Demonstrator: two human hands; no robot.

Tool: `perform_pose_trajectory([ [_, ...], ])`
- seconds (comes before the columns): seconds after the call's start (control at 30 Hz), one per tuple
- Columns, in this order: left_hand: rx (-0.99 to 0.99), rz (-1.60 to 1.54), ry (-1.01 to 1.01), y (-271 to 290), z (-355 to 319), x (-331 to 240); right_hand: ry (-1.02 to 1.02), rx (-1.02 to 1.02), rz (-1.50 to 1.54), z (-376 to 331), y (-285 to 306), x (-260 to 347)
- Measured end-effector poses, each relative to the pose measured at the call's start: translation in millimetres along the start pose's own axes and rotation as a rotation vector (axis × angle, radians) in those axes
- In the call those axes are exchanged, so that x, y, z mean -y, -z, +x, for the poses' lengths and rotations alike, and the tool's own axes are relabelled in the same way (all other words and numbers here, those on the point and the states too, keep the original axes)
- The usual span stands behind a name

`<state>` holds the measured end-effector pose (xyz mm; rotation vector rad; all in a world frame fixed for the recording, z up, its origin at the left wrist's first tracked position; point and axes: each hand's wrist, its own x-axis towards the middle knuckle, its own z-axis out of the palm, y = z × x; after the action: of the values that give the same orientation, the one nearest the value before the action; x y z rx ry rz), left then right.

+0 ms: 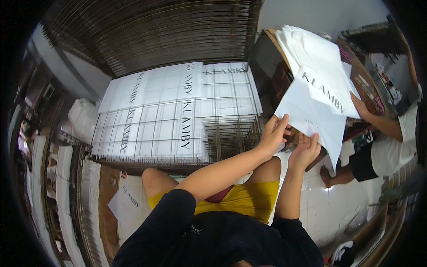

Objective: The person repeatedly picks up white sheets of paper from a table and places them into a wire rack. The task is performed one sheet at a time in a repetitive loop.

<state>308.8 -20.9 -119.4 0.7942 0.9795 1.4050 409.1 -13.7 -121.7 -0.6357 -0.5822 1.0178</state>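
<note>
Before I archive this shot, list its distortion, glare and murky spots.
Head view: pale boards at left bow, corners fall black; head view: glare brightens the floor by the other person's foot; head view: the black shirt shows little detail, and fine print on the held sheet looks faint.

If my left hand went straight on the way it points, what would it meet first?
The white sheet whose edge your left hand holds. Beyond it, the pile of white bags seems in line, though depth is hard to judge.
</note>
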Motion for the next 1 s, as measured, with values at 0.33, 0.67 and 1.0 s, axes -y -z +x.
perform_pose_trajectory([
  [0.33,-0.027,-0.239,-0.388,83.9,-66.7,-125.3,-0.655,0.557,0.269,-40.3,27.7,-78.5],
  [0.67,-0.276,-0.321,-0.500,243.7,-215.4,-192.1,-1.097,0.711,0.177,-47.6,-55.5,-75.3],
  [1.0,-0.693,-0.247,-0.673,334.7,-398.1,-195.2,-1.111,1.275,-0.228,-228.3,-178.2,-185.4],
])
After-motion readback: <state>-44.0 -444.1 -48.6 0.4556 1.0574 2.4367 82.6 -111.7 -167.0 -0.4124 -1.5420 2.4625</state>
